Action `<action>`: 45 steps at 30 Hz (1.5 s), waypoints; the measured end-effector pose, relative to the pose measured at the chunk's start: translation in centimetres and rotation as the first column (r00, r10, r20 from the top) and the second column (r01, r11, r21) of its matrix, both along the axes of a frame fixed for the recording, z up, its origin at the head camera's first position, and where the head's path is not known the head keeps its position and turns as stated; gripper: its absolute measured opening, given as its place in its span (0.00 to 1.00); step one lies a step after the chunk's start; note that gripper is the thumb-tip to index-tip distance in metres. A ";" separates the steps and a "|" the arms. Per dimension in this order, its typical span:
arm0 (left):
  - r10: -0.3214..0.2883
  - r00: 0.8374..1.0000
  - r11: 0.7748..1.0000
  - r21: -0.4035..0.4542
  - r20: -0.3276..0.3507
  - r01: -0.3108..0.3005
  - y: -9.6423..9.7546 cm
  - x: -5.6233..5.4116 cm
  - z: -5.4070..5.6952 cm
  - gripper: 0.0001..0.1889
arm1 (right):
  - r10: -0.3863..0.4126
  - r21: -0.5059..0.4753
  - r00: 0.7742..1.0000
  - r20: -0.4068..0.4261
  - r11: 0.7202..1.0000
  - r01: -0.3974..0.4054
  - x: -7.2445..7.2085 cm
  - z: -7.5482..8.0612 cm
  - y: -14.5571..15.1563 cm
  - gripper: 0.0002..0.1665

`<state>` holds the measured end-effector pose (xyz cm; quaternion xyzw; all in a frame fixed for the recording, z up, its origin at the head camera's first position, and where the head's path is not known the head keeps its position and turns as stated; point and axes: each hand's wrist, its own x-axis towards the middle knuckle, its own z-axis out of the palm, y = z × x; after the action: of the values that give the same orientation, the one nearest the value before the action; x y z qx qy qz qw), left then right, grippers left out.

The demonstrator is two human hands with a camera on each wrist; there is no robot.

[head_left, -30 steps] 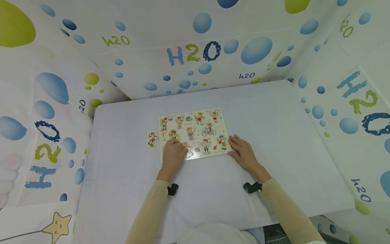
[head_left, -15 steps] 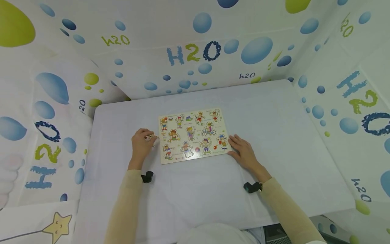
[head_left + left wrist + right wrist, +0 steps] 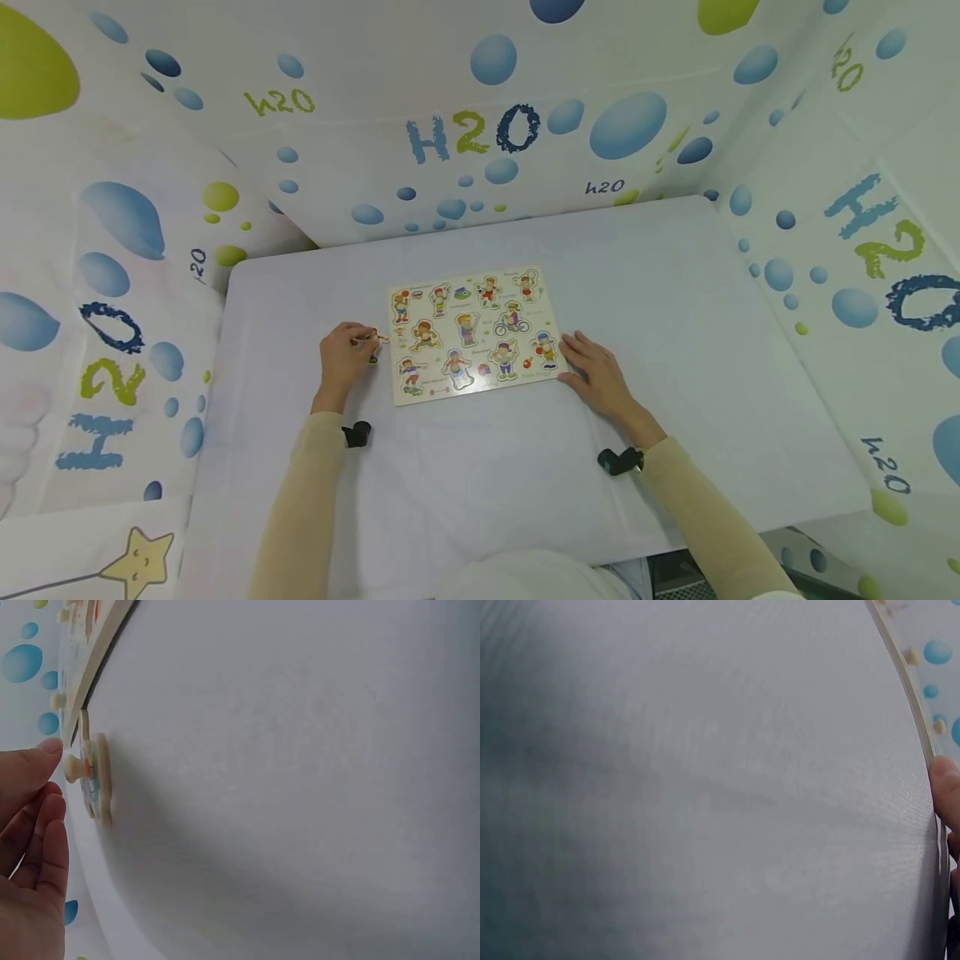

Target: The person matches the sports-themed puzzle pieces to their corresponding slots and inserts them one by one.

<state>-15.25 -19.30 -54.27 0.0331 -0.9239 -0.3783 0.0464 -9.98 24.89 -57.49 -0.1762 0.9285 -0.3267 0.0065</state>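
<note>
My left hand (image 3: 344, 362) is just left of the puzzle board (image 3: 442, 390), over a loose cut-out figure puzzle piece (image 3: 374, 360). In the left wrist view, the wooden knob (image 3: 73, 769) of this piece sits right at the gap between thumb and bent fingers (image 3: 52, 840). I cannot tell whether they grip it. The hand covers part of the piece in the head view. My right hand (image 3: 597, 372) rests at the board's right edge, fingers extended and thumb (image 3: 946, 776) against the edge. Sports figures cover the board, and knobs stand up from it.
A white cloth (image 3: 480, 483) covers the table under the board. Fabric walls (image 3: 345, 133) with blue and green drops and H2O lettering stand behind and at both sides. A black wrist camera (image 3: 358, 433) sits on the left wrist, another (image 3: 621, 461) on the right.
My left hand has left the lower left part of the board and moved left to the loose piece, uncovering the skateboarder figure. The right hand has stayed at the board's right edge.
</note>
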 end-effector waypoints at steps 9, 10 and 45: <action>0.002 1.000 1.000 -0.006 0.001 -0.002 -0.1 -0.2 -0.8 0.10 | 0.001 -0.023 0.998 -0.070 1.000 -0.003 0.0 -0.4 0.1 0.35; 0.001 1.000 1.000 -0.010 -0.001 -0.001 -0.1 -0.2 -0.9 0.10 | 0.002 -0.020 0.998 -0.060 1.000 -0.004 0.0 -0.4 0.1 0.35; -0.050 0.994 0.997 -0.070 -0.097 0.043 -0.1 -0.2 0.6 0.09 | 0.000 0.002 1.000 0.031 1.000 0.000 0.0 0.1 0.1 0.36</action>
<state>-15.45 -19.41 -53.66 -0.0087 -0.9333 -0.3491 0.0841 -9.99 24.95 -57.37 -0.1710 0.9287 -0.3283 0.0212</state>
